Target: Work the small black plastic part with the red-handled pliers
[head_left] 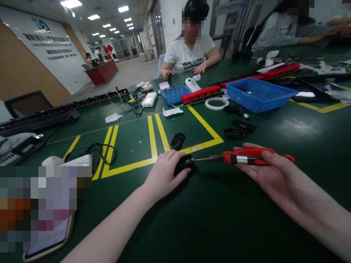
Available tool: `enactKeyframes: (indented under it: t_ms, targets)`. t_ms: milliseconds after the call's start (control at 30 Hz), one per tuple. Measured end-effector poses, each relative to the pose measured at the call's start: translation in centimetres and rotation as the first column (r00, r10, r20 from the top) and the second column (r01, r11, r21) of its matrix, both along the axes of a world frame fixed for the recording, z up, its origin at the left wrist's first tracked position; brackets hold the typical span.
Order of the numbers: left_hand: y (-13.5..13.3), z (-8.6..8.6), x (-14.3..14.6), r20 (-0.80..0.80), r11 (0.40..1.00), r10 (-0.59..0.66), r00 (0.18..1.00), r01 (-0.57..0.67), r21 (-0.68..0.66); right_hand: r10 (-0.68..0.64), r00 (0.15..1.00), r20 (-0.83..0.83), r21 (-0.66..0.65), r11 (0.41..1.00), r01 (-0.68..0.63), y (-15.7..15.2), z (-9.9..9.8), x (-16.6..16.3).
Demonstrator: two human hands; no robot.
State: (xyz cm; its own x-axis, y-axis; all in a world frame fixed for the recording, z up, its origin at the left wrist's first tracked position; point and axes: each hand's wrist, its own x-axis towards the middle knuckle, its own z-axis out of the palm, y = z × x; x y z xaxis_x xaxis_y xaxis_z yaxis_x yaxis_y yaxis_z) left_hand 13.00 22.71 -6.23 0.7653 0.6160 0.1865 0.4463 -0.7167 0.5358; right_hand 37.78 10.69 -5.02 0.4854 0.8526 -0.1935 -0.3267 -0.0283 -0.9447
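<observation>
On the green bench [208, 219], between its near side and a yellow-taped outline [131, 166], the left hand [163, 173] grasps a small black part [188, 161]; fingers hide much of it, so its long axis cannot be told. The right hand [279, 179] grips red-handled pliers [255, 156], which lie nearly level from right to left, nose pointing at the black part and reaching it; whether the tips bite cannot be told. Just beyond the left hand sits a black coil-like piece [178, 141], close in that direction. Farther right lie dark pieces [237, 133], then a white ring [216, 108] and a large blue bin [255, 104]. A phone [49, 241] occupies the near left corner, and a co-worker [189, 54] sits at the far edge.
</observation>
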Motion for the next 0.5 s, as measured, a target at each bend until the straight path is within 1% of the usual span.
enactKeyframes:
  t_ms: [133,267,367,500]
  targets:
    - [0.2,-0.1,-0.2,0.082,0.993,-0.072,0.994,0.08,-0.091,-0.02,0.981,0.195,0.046,0.999,0.011,-1.1,0.9,-0.8]
    - [0.3,0.0,-0.4,0.113,0.978,-0.155,0.981,0.169,-0.122,-0.035,0.947,0.321,0.091,0.996,0.006,-1.9,0.8,-1.1]
    - [0.2,0.0,-0.5,0.09,0.971,-0.218,0.972,0.225,-0.079,-0.004,0.931,0.365,0.084,0.996,-0.029,-2.3,0.2,-1.0]
    - [-0.1,-0.1,-0.4,0.056,0.96,-0.28,0.958,0.278,0.045,0.02,0.928,0.371,0.063,0.997,-0.047,-2.9,-0.5,-0.9]
